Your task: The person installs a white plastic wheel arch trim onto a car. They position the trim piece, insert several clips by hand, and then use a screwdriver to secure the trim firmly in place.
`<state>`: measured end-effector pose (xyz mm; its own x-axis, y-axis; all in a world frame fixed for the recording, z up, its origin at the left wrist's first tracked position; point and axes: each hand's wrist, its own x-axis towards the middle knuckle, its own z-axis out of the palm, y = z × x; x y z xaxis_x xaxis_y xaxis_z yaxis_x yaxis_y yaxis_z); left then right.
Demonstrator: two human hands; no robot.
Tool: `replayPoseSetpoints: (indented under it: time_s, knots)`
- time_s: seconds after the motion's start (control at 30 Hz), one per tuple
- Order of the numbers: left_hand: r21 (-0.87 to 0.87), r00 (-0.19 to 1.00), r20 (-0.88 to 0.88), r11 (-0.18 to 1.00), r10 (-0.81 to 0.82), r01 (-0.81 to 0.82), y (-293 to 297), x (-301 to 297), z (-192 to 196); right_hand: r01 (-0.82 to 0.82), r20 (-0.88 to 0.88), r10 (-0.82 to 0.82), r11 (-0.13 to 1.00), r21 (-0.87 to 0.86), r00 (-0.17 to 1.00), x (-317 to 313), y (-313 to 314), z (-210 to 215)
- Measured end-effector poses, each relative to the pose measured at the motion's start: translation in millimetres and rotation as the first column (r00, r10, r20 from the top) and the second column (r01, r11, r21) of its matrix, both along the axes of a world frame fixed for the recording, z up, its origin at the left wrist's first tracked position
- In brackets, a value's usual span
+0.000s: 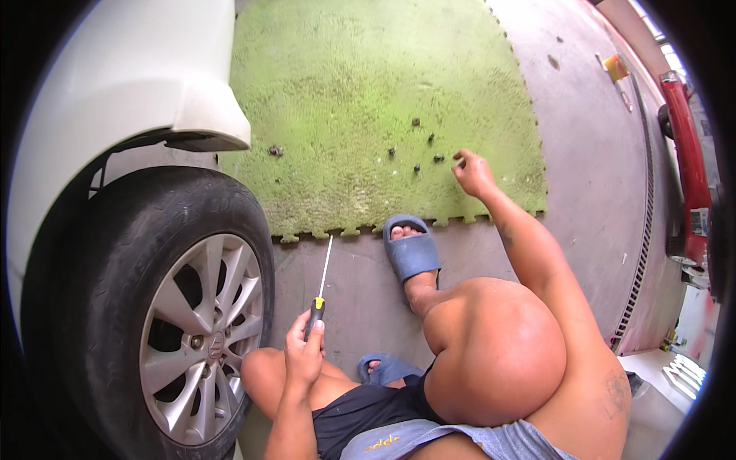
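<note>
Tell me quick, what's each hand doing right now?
Left hand: closed, holding a screwdriver.
Right hand: fingers bent, reaching at small dark fasteners on the green mat.

Yellow-green, worn and mottled with paler patches: foam mat (368,92) with a toothed border on the floor. Small dark brown to black bolts (418,146) scattered near the mat's lower right edge. Grey, stained in darker spots: concrete floor (590,153). Black grip with a yellow collar and a silver shaft: screwdriver (319,295). Dusty blue: sandal (412,249) at the mat's lower edge. White: car body (115,69). Black: tyre (115,230), around a silver spoked rim (203,337). Black shorts (368,410); grey shirt (460,445) with a small yellow mark. Red: machine (690,169) at the floor's right edge.
</note>
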<state>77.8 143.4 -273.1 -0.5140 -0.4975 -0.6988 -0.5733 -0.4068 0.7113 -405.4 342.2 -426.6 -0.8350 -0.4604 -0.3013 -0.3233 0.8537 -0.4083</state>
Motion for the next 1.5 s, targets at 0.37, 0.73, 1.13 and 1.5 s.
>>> replayPoseSetpoints:
  time_s: [0.37,0.73,1.13,1.5]
  knots:
    - [-0.021,0.996,-0.008,0.996,0.090,-0.090,-8,-17,4,0.052,-0.032,-0.055,0.996,-0.077,0.998,-7,-30,-15]
    - [0.102,0.964,-0.261,0.995,0.047,-0.021,-8,-11,17,0.605,0.845,0.412,0.592,-0.533,0.342,114,-108,114]
    - [0.120,0.932,-0.362,0.992,0.022,0.023,-6,1,22,0.658,0.822,0.556,0.573,-0.488,0.126,155,-136,145]
    - [0.125,0.906,-0.422,0.992,0.043,0.011,-7,-6,30,0.729,0.784,0.612,0.490,-0.478,0.103,170,-144,165]
